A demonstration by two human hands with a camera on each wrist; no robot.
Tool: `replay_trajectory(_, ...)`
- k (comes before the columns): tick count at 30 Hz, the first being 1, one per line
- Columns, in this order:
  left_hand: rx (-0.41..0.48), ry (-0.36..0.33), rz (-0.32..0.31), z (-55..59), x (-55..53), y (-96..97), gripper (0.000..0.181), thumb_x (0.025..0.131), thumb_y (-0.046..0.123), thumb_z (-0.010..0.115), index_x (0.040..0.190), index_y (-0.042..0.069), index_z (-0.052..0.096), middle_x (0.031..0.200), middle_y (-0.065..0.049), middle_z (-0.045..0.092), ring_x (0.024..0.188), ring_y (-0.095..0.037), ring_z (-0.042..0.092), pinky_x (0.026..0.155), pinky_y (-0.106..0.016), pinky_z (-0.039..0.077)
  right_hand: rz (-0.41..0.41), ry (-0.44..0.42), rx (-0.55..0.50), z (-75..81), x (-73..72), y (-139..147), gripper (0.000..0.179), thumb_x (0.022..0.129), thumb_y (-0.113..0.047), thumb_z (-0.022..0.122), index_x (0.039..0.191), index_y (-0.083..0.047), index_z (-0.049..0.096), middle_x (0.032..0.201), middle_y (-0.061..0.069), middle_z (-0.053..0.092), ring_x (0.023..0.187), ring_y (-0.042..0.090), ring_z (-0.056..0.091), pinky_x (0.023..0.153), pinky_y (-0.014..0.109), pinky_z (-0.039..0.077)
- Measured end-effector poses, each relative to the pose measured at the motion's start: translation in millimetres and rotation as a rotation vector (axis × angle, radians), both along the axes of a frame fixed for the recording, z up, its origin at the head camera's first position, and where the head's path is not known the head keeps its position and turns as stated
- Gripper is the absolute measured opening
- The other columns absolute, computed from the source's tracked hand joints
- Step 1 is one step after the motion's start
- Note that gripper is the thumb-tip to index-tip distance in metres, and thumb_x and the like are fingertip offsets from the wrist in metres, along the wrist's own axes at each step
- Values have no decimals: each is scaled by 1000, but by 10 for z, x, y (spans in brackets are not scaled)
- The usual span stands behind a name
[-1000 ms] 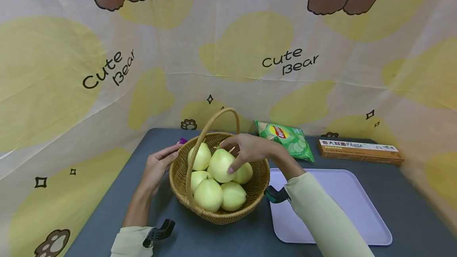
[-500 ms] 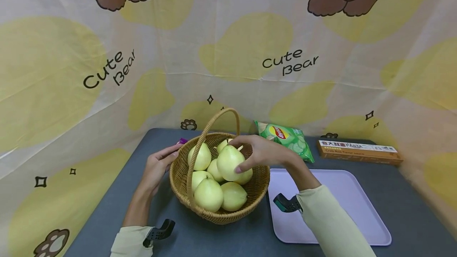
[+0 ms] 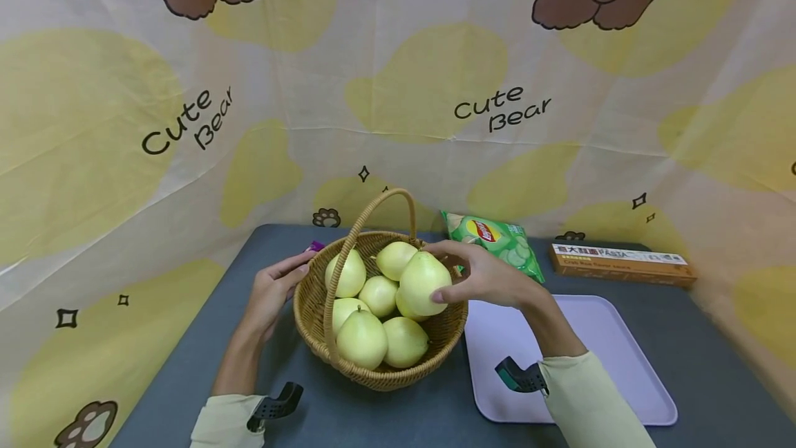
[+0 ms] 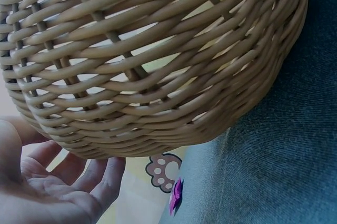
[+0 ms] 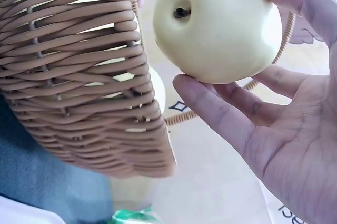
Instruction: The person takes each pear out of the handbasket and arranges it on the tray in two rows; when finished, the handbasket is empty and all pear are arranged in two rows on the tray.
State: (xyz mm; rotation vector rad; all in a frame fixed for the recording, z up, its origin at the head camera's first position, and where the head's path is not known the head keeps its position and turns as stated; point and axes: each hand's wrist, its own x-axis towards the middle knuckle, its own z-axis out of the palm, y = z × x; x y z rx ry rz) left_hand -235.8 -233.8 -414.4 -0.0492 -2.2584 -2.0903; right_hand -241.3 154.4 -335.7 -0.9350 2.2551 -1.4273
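Note:
A round wicker basket (image 3: pixel 381 381) with a tall handle (image 3: pixel 344 254) holds several pale green-yellow pears (image 3: pixel 362 341). My right hand (image 3: pixel 494 278) grips one pear (image 3: pixel 424 283) between thumb and fingers, over the basket's right side. In the right wrist view that pear (image 5: pixel 218 29) shows its dark blossom end towards the camera, with the basket wall (image 5: pixel 79 76) beside it. At the basket's left side, my left hand (image 3: pixel 269 296) touches the outside near the rim with fairly straight fingers. The left wrist view has those fingers (image 4: pixel 108 182) partly hidden behind the weave.
A lilac tray (image 3: pixel 510 403) lies right of the basket, under the right forearm. Behind it are a green chip bag (image 3: pixel 497 240) and a long pasta box (image 3: pixel 622 268). A small purple object (image 3: pixel 316 246) shows behind the left fingers. Printed cloth (image 3: pixel 398 75) hangs behind the table.
My right hand has lifted the pear from the middle of the pile and carried it rightward, uncovering the pears beneath and behind. The left hand and basket have stayed put.

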Motion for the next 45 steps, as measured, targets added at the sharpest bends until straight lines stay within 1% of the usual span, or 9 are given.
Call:
replay_trajectory(6, -9, -1, 0, 2, 5, -1, 43, 111, 22, 60, 149, 1, 60, 161, -14, 51, 144, -18, 54, 98, -19, 56, -48, -3, -52, -58, 78, 142, 74, 89, -29, 83, 155, -11, 53, 145, 11, 55, 131, 34, 52, 96, 41, 61)
replay_trajectory(8, -9, -4, 1, 2, 5, 0, 43, 111, 22, 60, 149, 1, 61, 161, -13, 51, 143, -18, 54, 98, -19, 56, -68, 1, -63, -76, 101, 190, 74, 90, -28, 83, 155, -11, 52, 144, 12, 56, 131, 36, 53, 95, 41, 61)
replay_trajectory(14, -6, 5, -3, -14, -9, 3, 44, 110, 22, 60, 149, 0, 60, 162, -17, 49, 145, -20, 52, 98, -18, 56, -107, 18, -98, -119, 152, 342, 69, 91, -23, 82, 152, -8, 53, 141, 14, 57, 128, 39, 53, 93, 40, 61)
replay_trajectory(16, -11, 10, -5, -21, -14, -1, 45, 110, 23, 60, 149, 0, 60, 162, -18, 48, 144, -19, 53, 99, -19, 56, -124, 17, -103, -138, 163, 400, 68, 91, -22, 81, 151, -8, 52, 142, 15, 56, 128, 38, 53, 93, 40, 61)
replay_trajectory(22, -18, 16, -8, -33, -30, -11, 46, 110, 25, 61, 149, 0, 59, 161, -13, 51, 142, -14, 55, 100, -20, 55, -190, 44, -93, -217, 184, 568, 64, 93, -20, 79, 151, -8, 54, 143, 16, 59, 127, 39, 55, 93, 40, 58)
replay_trajectory(27, -16, 20, -9, -37, -39, -18, 47, 110, 25, 60, 150, -1, 58, 162, -15, 49, 142, -14, 55, 99, -19, 55, -248, 56, -84, -285, 208, 695, 60, 95, -18, 77, 150, -9, 55, 142, 14, 61, 129, 37, 57, 95, 43, 56)
replay_trajectory(31, -13, 18, -7, -43, -43, -18, 45, 111, 23, 60, 149, 0, 60, 161, -13, 51, 143, -15, 55, 99, -20, 56, -286, 59, -82, -334, 224, 788, 59, 96, -17, 76, 150, -10, 56, 142, 13, 62, 130, 35, 57, 96, 47, 54)
replay_trajectory(37, -17, 14, -7, -54, -47, -17, 45, 110, 25, 61, 149, 2, 60, 162, -13, 50, 144, -18, 53, 99, -20, 56, -325, 67, -71, -413, 236, 891, 57, 98, -17, 73, 151, -9, 55, 143, 15, 61, 129, 36, 57, 97, 50, 50)
replay_trajectory(45, -14, 15, -13, -55, -43, -22, 47, 110, 26, 61, 150, 1, 59, 162, -13, 50, 139, -10, 57, 99, -20, 56, -363, 36, -35, -521, 233, 986, 60, 99, -20, 72, 154, -8, 51, 143, 16, 59, 126, 35, 56, 97, 46, 48)
